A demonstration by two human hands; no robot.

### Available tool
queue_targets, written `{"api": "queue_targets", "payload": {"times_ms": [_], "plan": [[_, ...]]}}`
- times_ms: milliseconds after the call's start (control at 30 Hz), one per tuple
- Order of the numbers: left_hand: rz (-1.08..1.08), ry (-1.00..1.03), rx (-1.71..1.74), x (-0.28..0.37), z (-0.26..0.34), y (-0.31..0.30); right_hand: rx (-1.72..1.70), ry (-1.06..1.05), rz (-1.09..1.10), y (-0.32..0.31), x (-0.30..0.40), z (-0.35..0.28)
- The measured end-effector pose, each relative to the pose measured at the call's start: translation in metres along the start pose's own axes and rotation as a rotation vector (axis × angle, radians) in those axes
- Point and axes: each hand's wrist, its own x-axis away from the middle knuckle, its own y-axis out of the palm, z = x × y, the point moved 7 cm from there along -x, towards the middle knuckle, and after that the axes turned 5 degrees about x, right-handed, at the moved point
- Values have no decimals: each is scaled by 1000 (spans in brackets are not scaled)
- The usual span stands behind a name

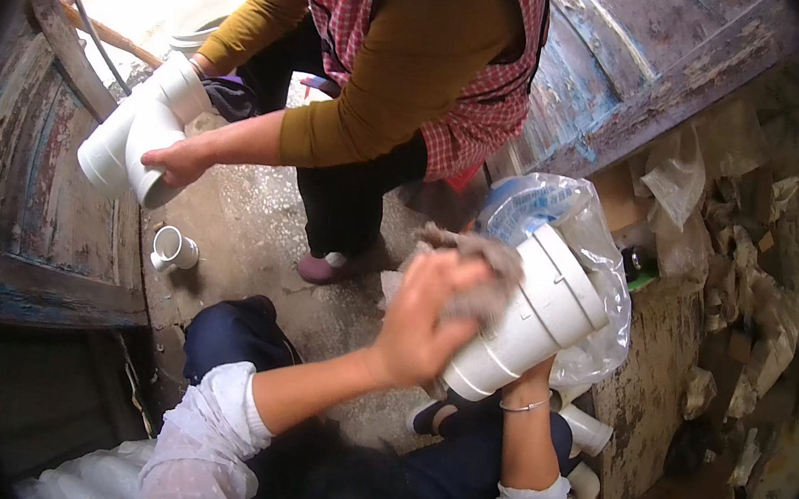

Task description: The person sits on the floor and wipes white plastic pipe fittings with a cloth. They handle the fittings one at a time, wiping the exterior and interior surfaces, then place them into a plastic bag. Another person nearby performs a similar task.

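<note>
A white plastic pipe fitting (535, 324) with a wide socket end lies tilted in front of me, above my right knee. My right hand (535, 376) grips it from below and behind, its fingers mostly hidden by the fitting. Bunched in my left hand (415, 321) is a grey-brown rag (497, 264), pressed against the left side of the fitting. Hand and rag are blurred. Behind the fitting stands a clear plastic bag (610, 314) with blue print.
Opposite me, a person in a checked apron (479, 136) holds a white branched pipe fitting (155, 122). A small white fitting (175, 249) stands on the floor. Weathered wooden doors (59, 188) flank us. More fittings (585, 427) lie by my right leg; plastic scraps (761, 320) litter the right.
</note>
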Motion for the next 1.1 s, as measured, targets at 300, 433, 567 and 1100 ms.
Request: {"api": "queue_targets", "payload": {"times_ms": [300,433,567,1100], "plan": [[-9,-980,825,38,-66,35,-120,98,146,-37,5,17],[63,-716,579,35,-70,13,-103,38,397,-45,2,-1],[-25,-289,102,6,-40,-6,-5,240,464,-31,5,-1],[81,423,-434,-5,-9,-21,184,18,392,-1,25,-29]]}}
